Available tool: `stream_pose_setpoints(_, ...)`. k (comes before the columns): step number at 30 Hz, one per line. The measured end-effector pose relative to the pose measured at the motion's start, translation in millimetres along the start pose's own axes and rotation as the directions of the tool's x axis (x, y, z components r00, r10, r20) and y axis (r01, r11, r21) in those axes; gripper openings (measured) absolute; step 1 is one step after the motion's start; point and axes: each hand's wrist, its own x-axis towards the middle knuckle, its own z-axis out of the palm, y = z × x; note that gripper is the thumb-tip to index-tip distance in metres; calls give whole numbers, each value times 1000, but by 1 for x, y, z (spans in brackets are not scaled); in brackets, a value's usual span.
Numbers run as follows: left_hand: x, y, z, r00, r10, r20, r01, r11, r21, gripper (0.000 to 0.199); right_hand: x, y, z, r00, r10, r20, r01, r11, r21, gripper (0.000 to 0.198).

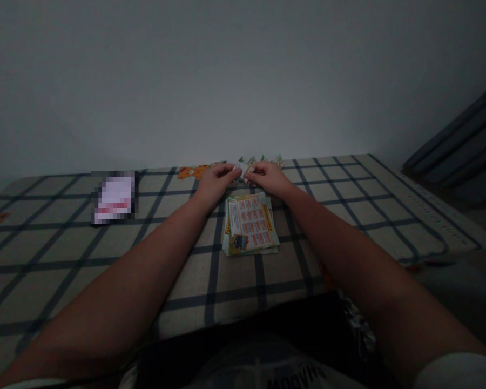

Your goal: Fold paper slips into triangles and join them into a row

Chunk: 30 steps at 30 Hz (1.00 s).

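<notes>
Near the back of the table, my left hand (pixel 217 180) and my right hand (pixel 269 177) pinch a small white printed paper piece (pixel 243 170) between them, one at each side. Its exact kind is too small and dim to tell. Just behind my fingers stand several small folded paper pieces (pixel 278 161) with green and white print, partly hidden by my hands. Closer to me, between my forearms, lies a stack of printed sheets (pixel 251 222). The top sheet carries rows of orange-red and white blocks and a small dark picture at its lower left.
A checked cloth (pixel 146 254) with dark blue lines covers the table. To the left lies a pixelated flat object (pixel 115 197), pinkish-white with a dark edge. A grey wall (pixel 227 81) rises directly behind the table. Dark slanted panels (pixel 465 140) stand at the right.
</notes>
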Motion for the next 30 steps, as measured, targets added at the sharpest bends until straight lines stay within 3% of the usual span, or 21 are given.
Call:
stream_pose_setpoints(4,0,0,-1,1000,14,-14,-14,1000,28,38,-3,-3,-1,999,-28,31,31,996,-82,15)
stream_pose_setpoints(11,-2,4,0,993,55,-103,-42,992,118,28,-4,-6,0,999,15,48,-11,996,-83,14)
stream_pose_setpoints(17,0,-1,0,989,32,-146,-28,999,32,28,-3,-2,1,998,29,57,-23,995,-92,13)
stream_pose_setpoints(24,1,-2,1,999,-10,-36,7,997,-81,42,0,-1,1,998,57,-8,-57,998,36,9)
stream_pose_setpoints(27,1,-3,0,998,-19,59,19,1000,-8,36,2,3,0,997,54,-54,-47,992,118,7)
stream_pose_setpoints(30,0,-3,-3,997,-15,81,7,995,100,35,3,6,-1,998,46,-45,-40,990,138,8)
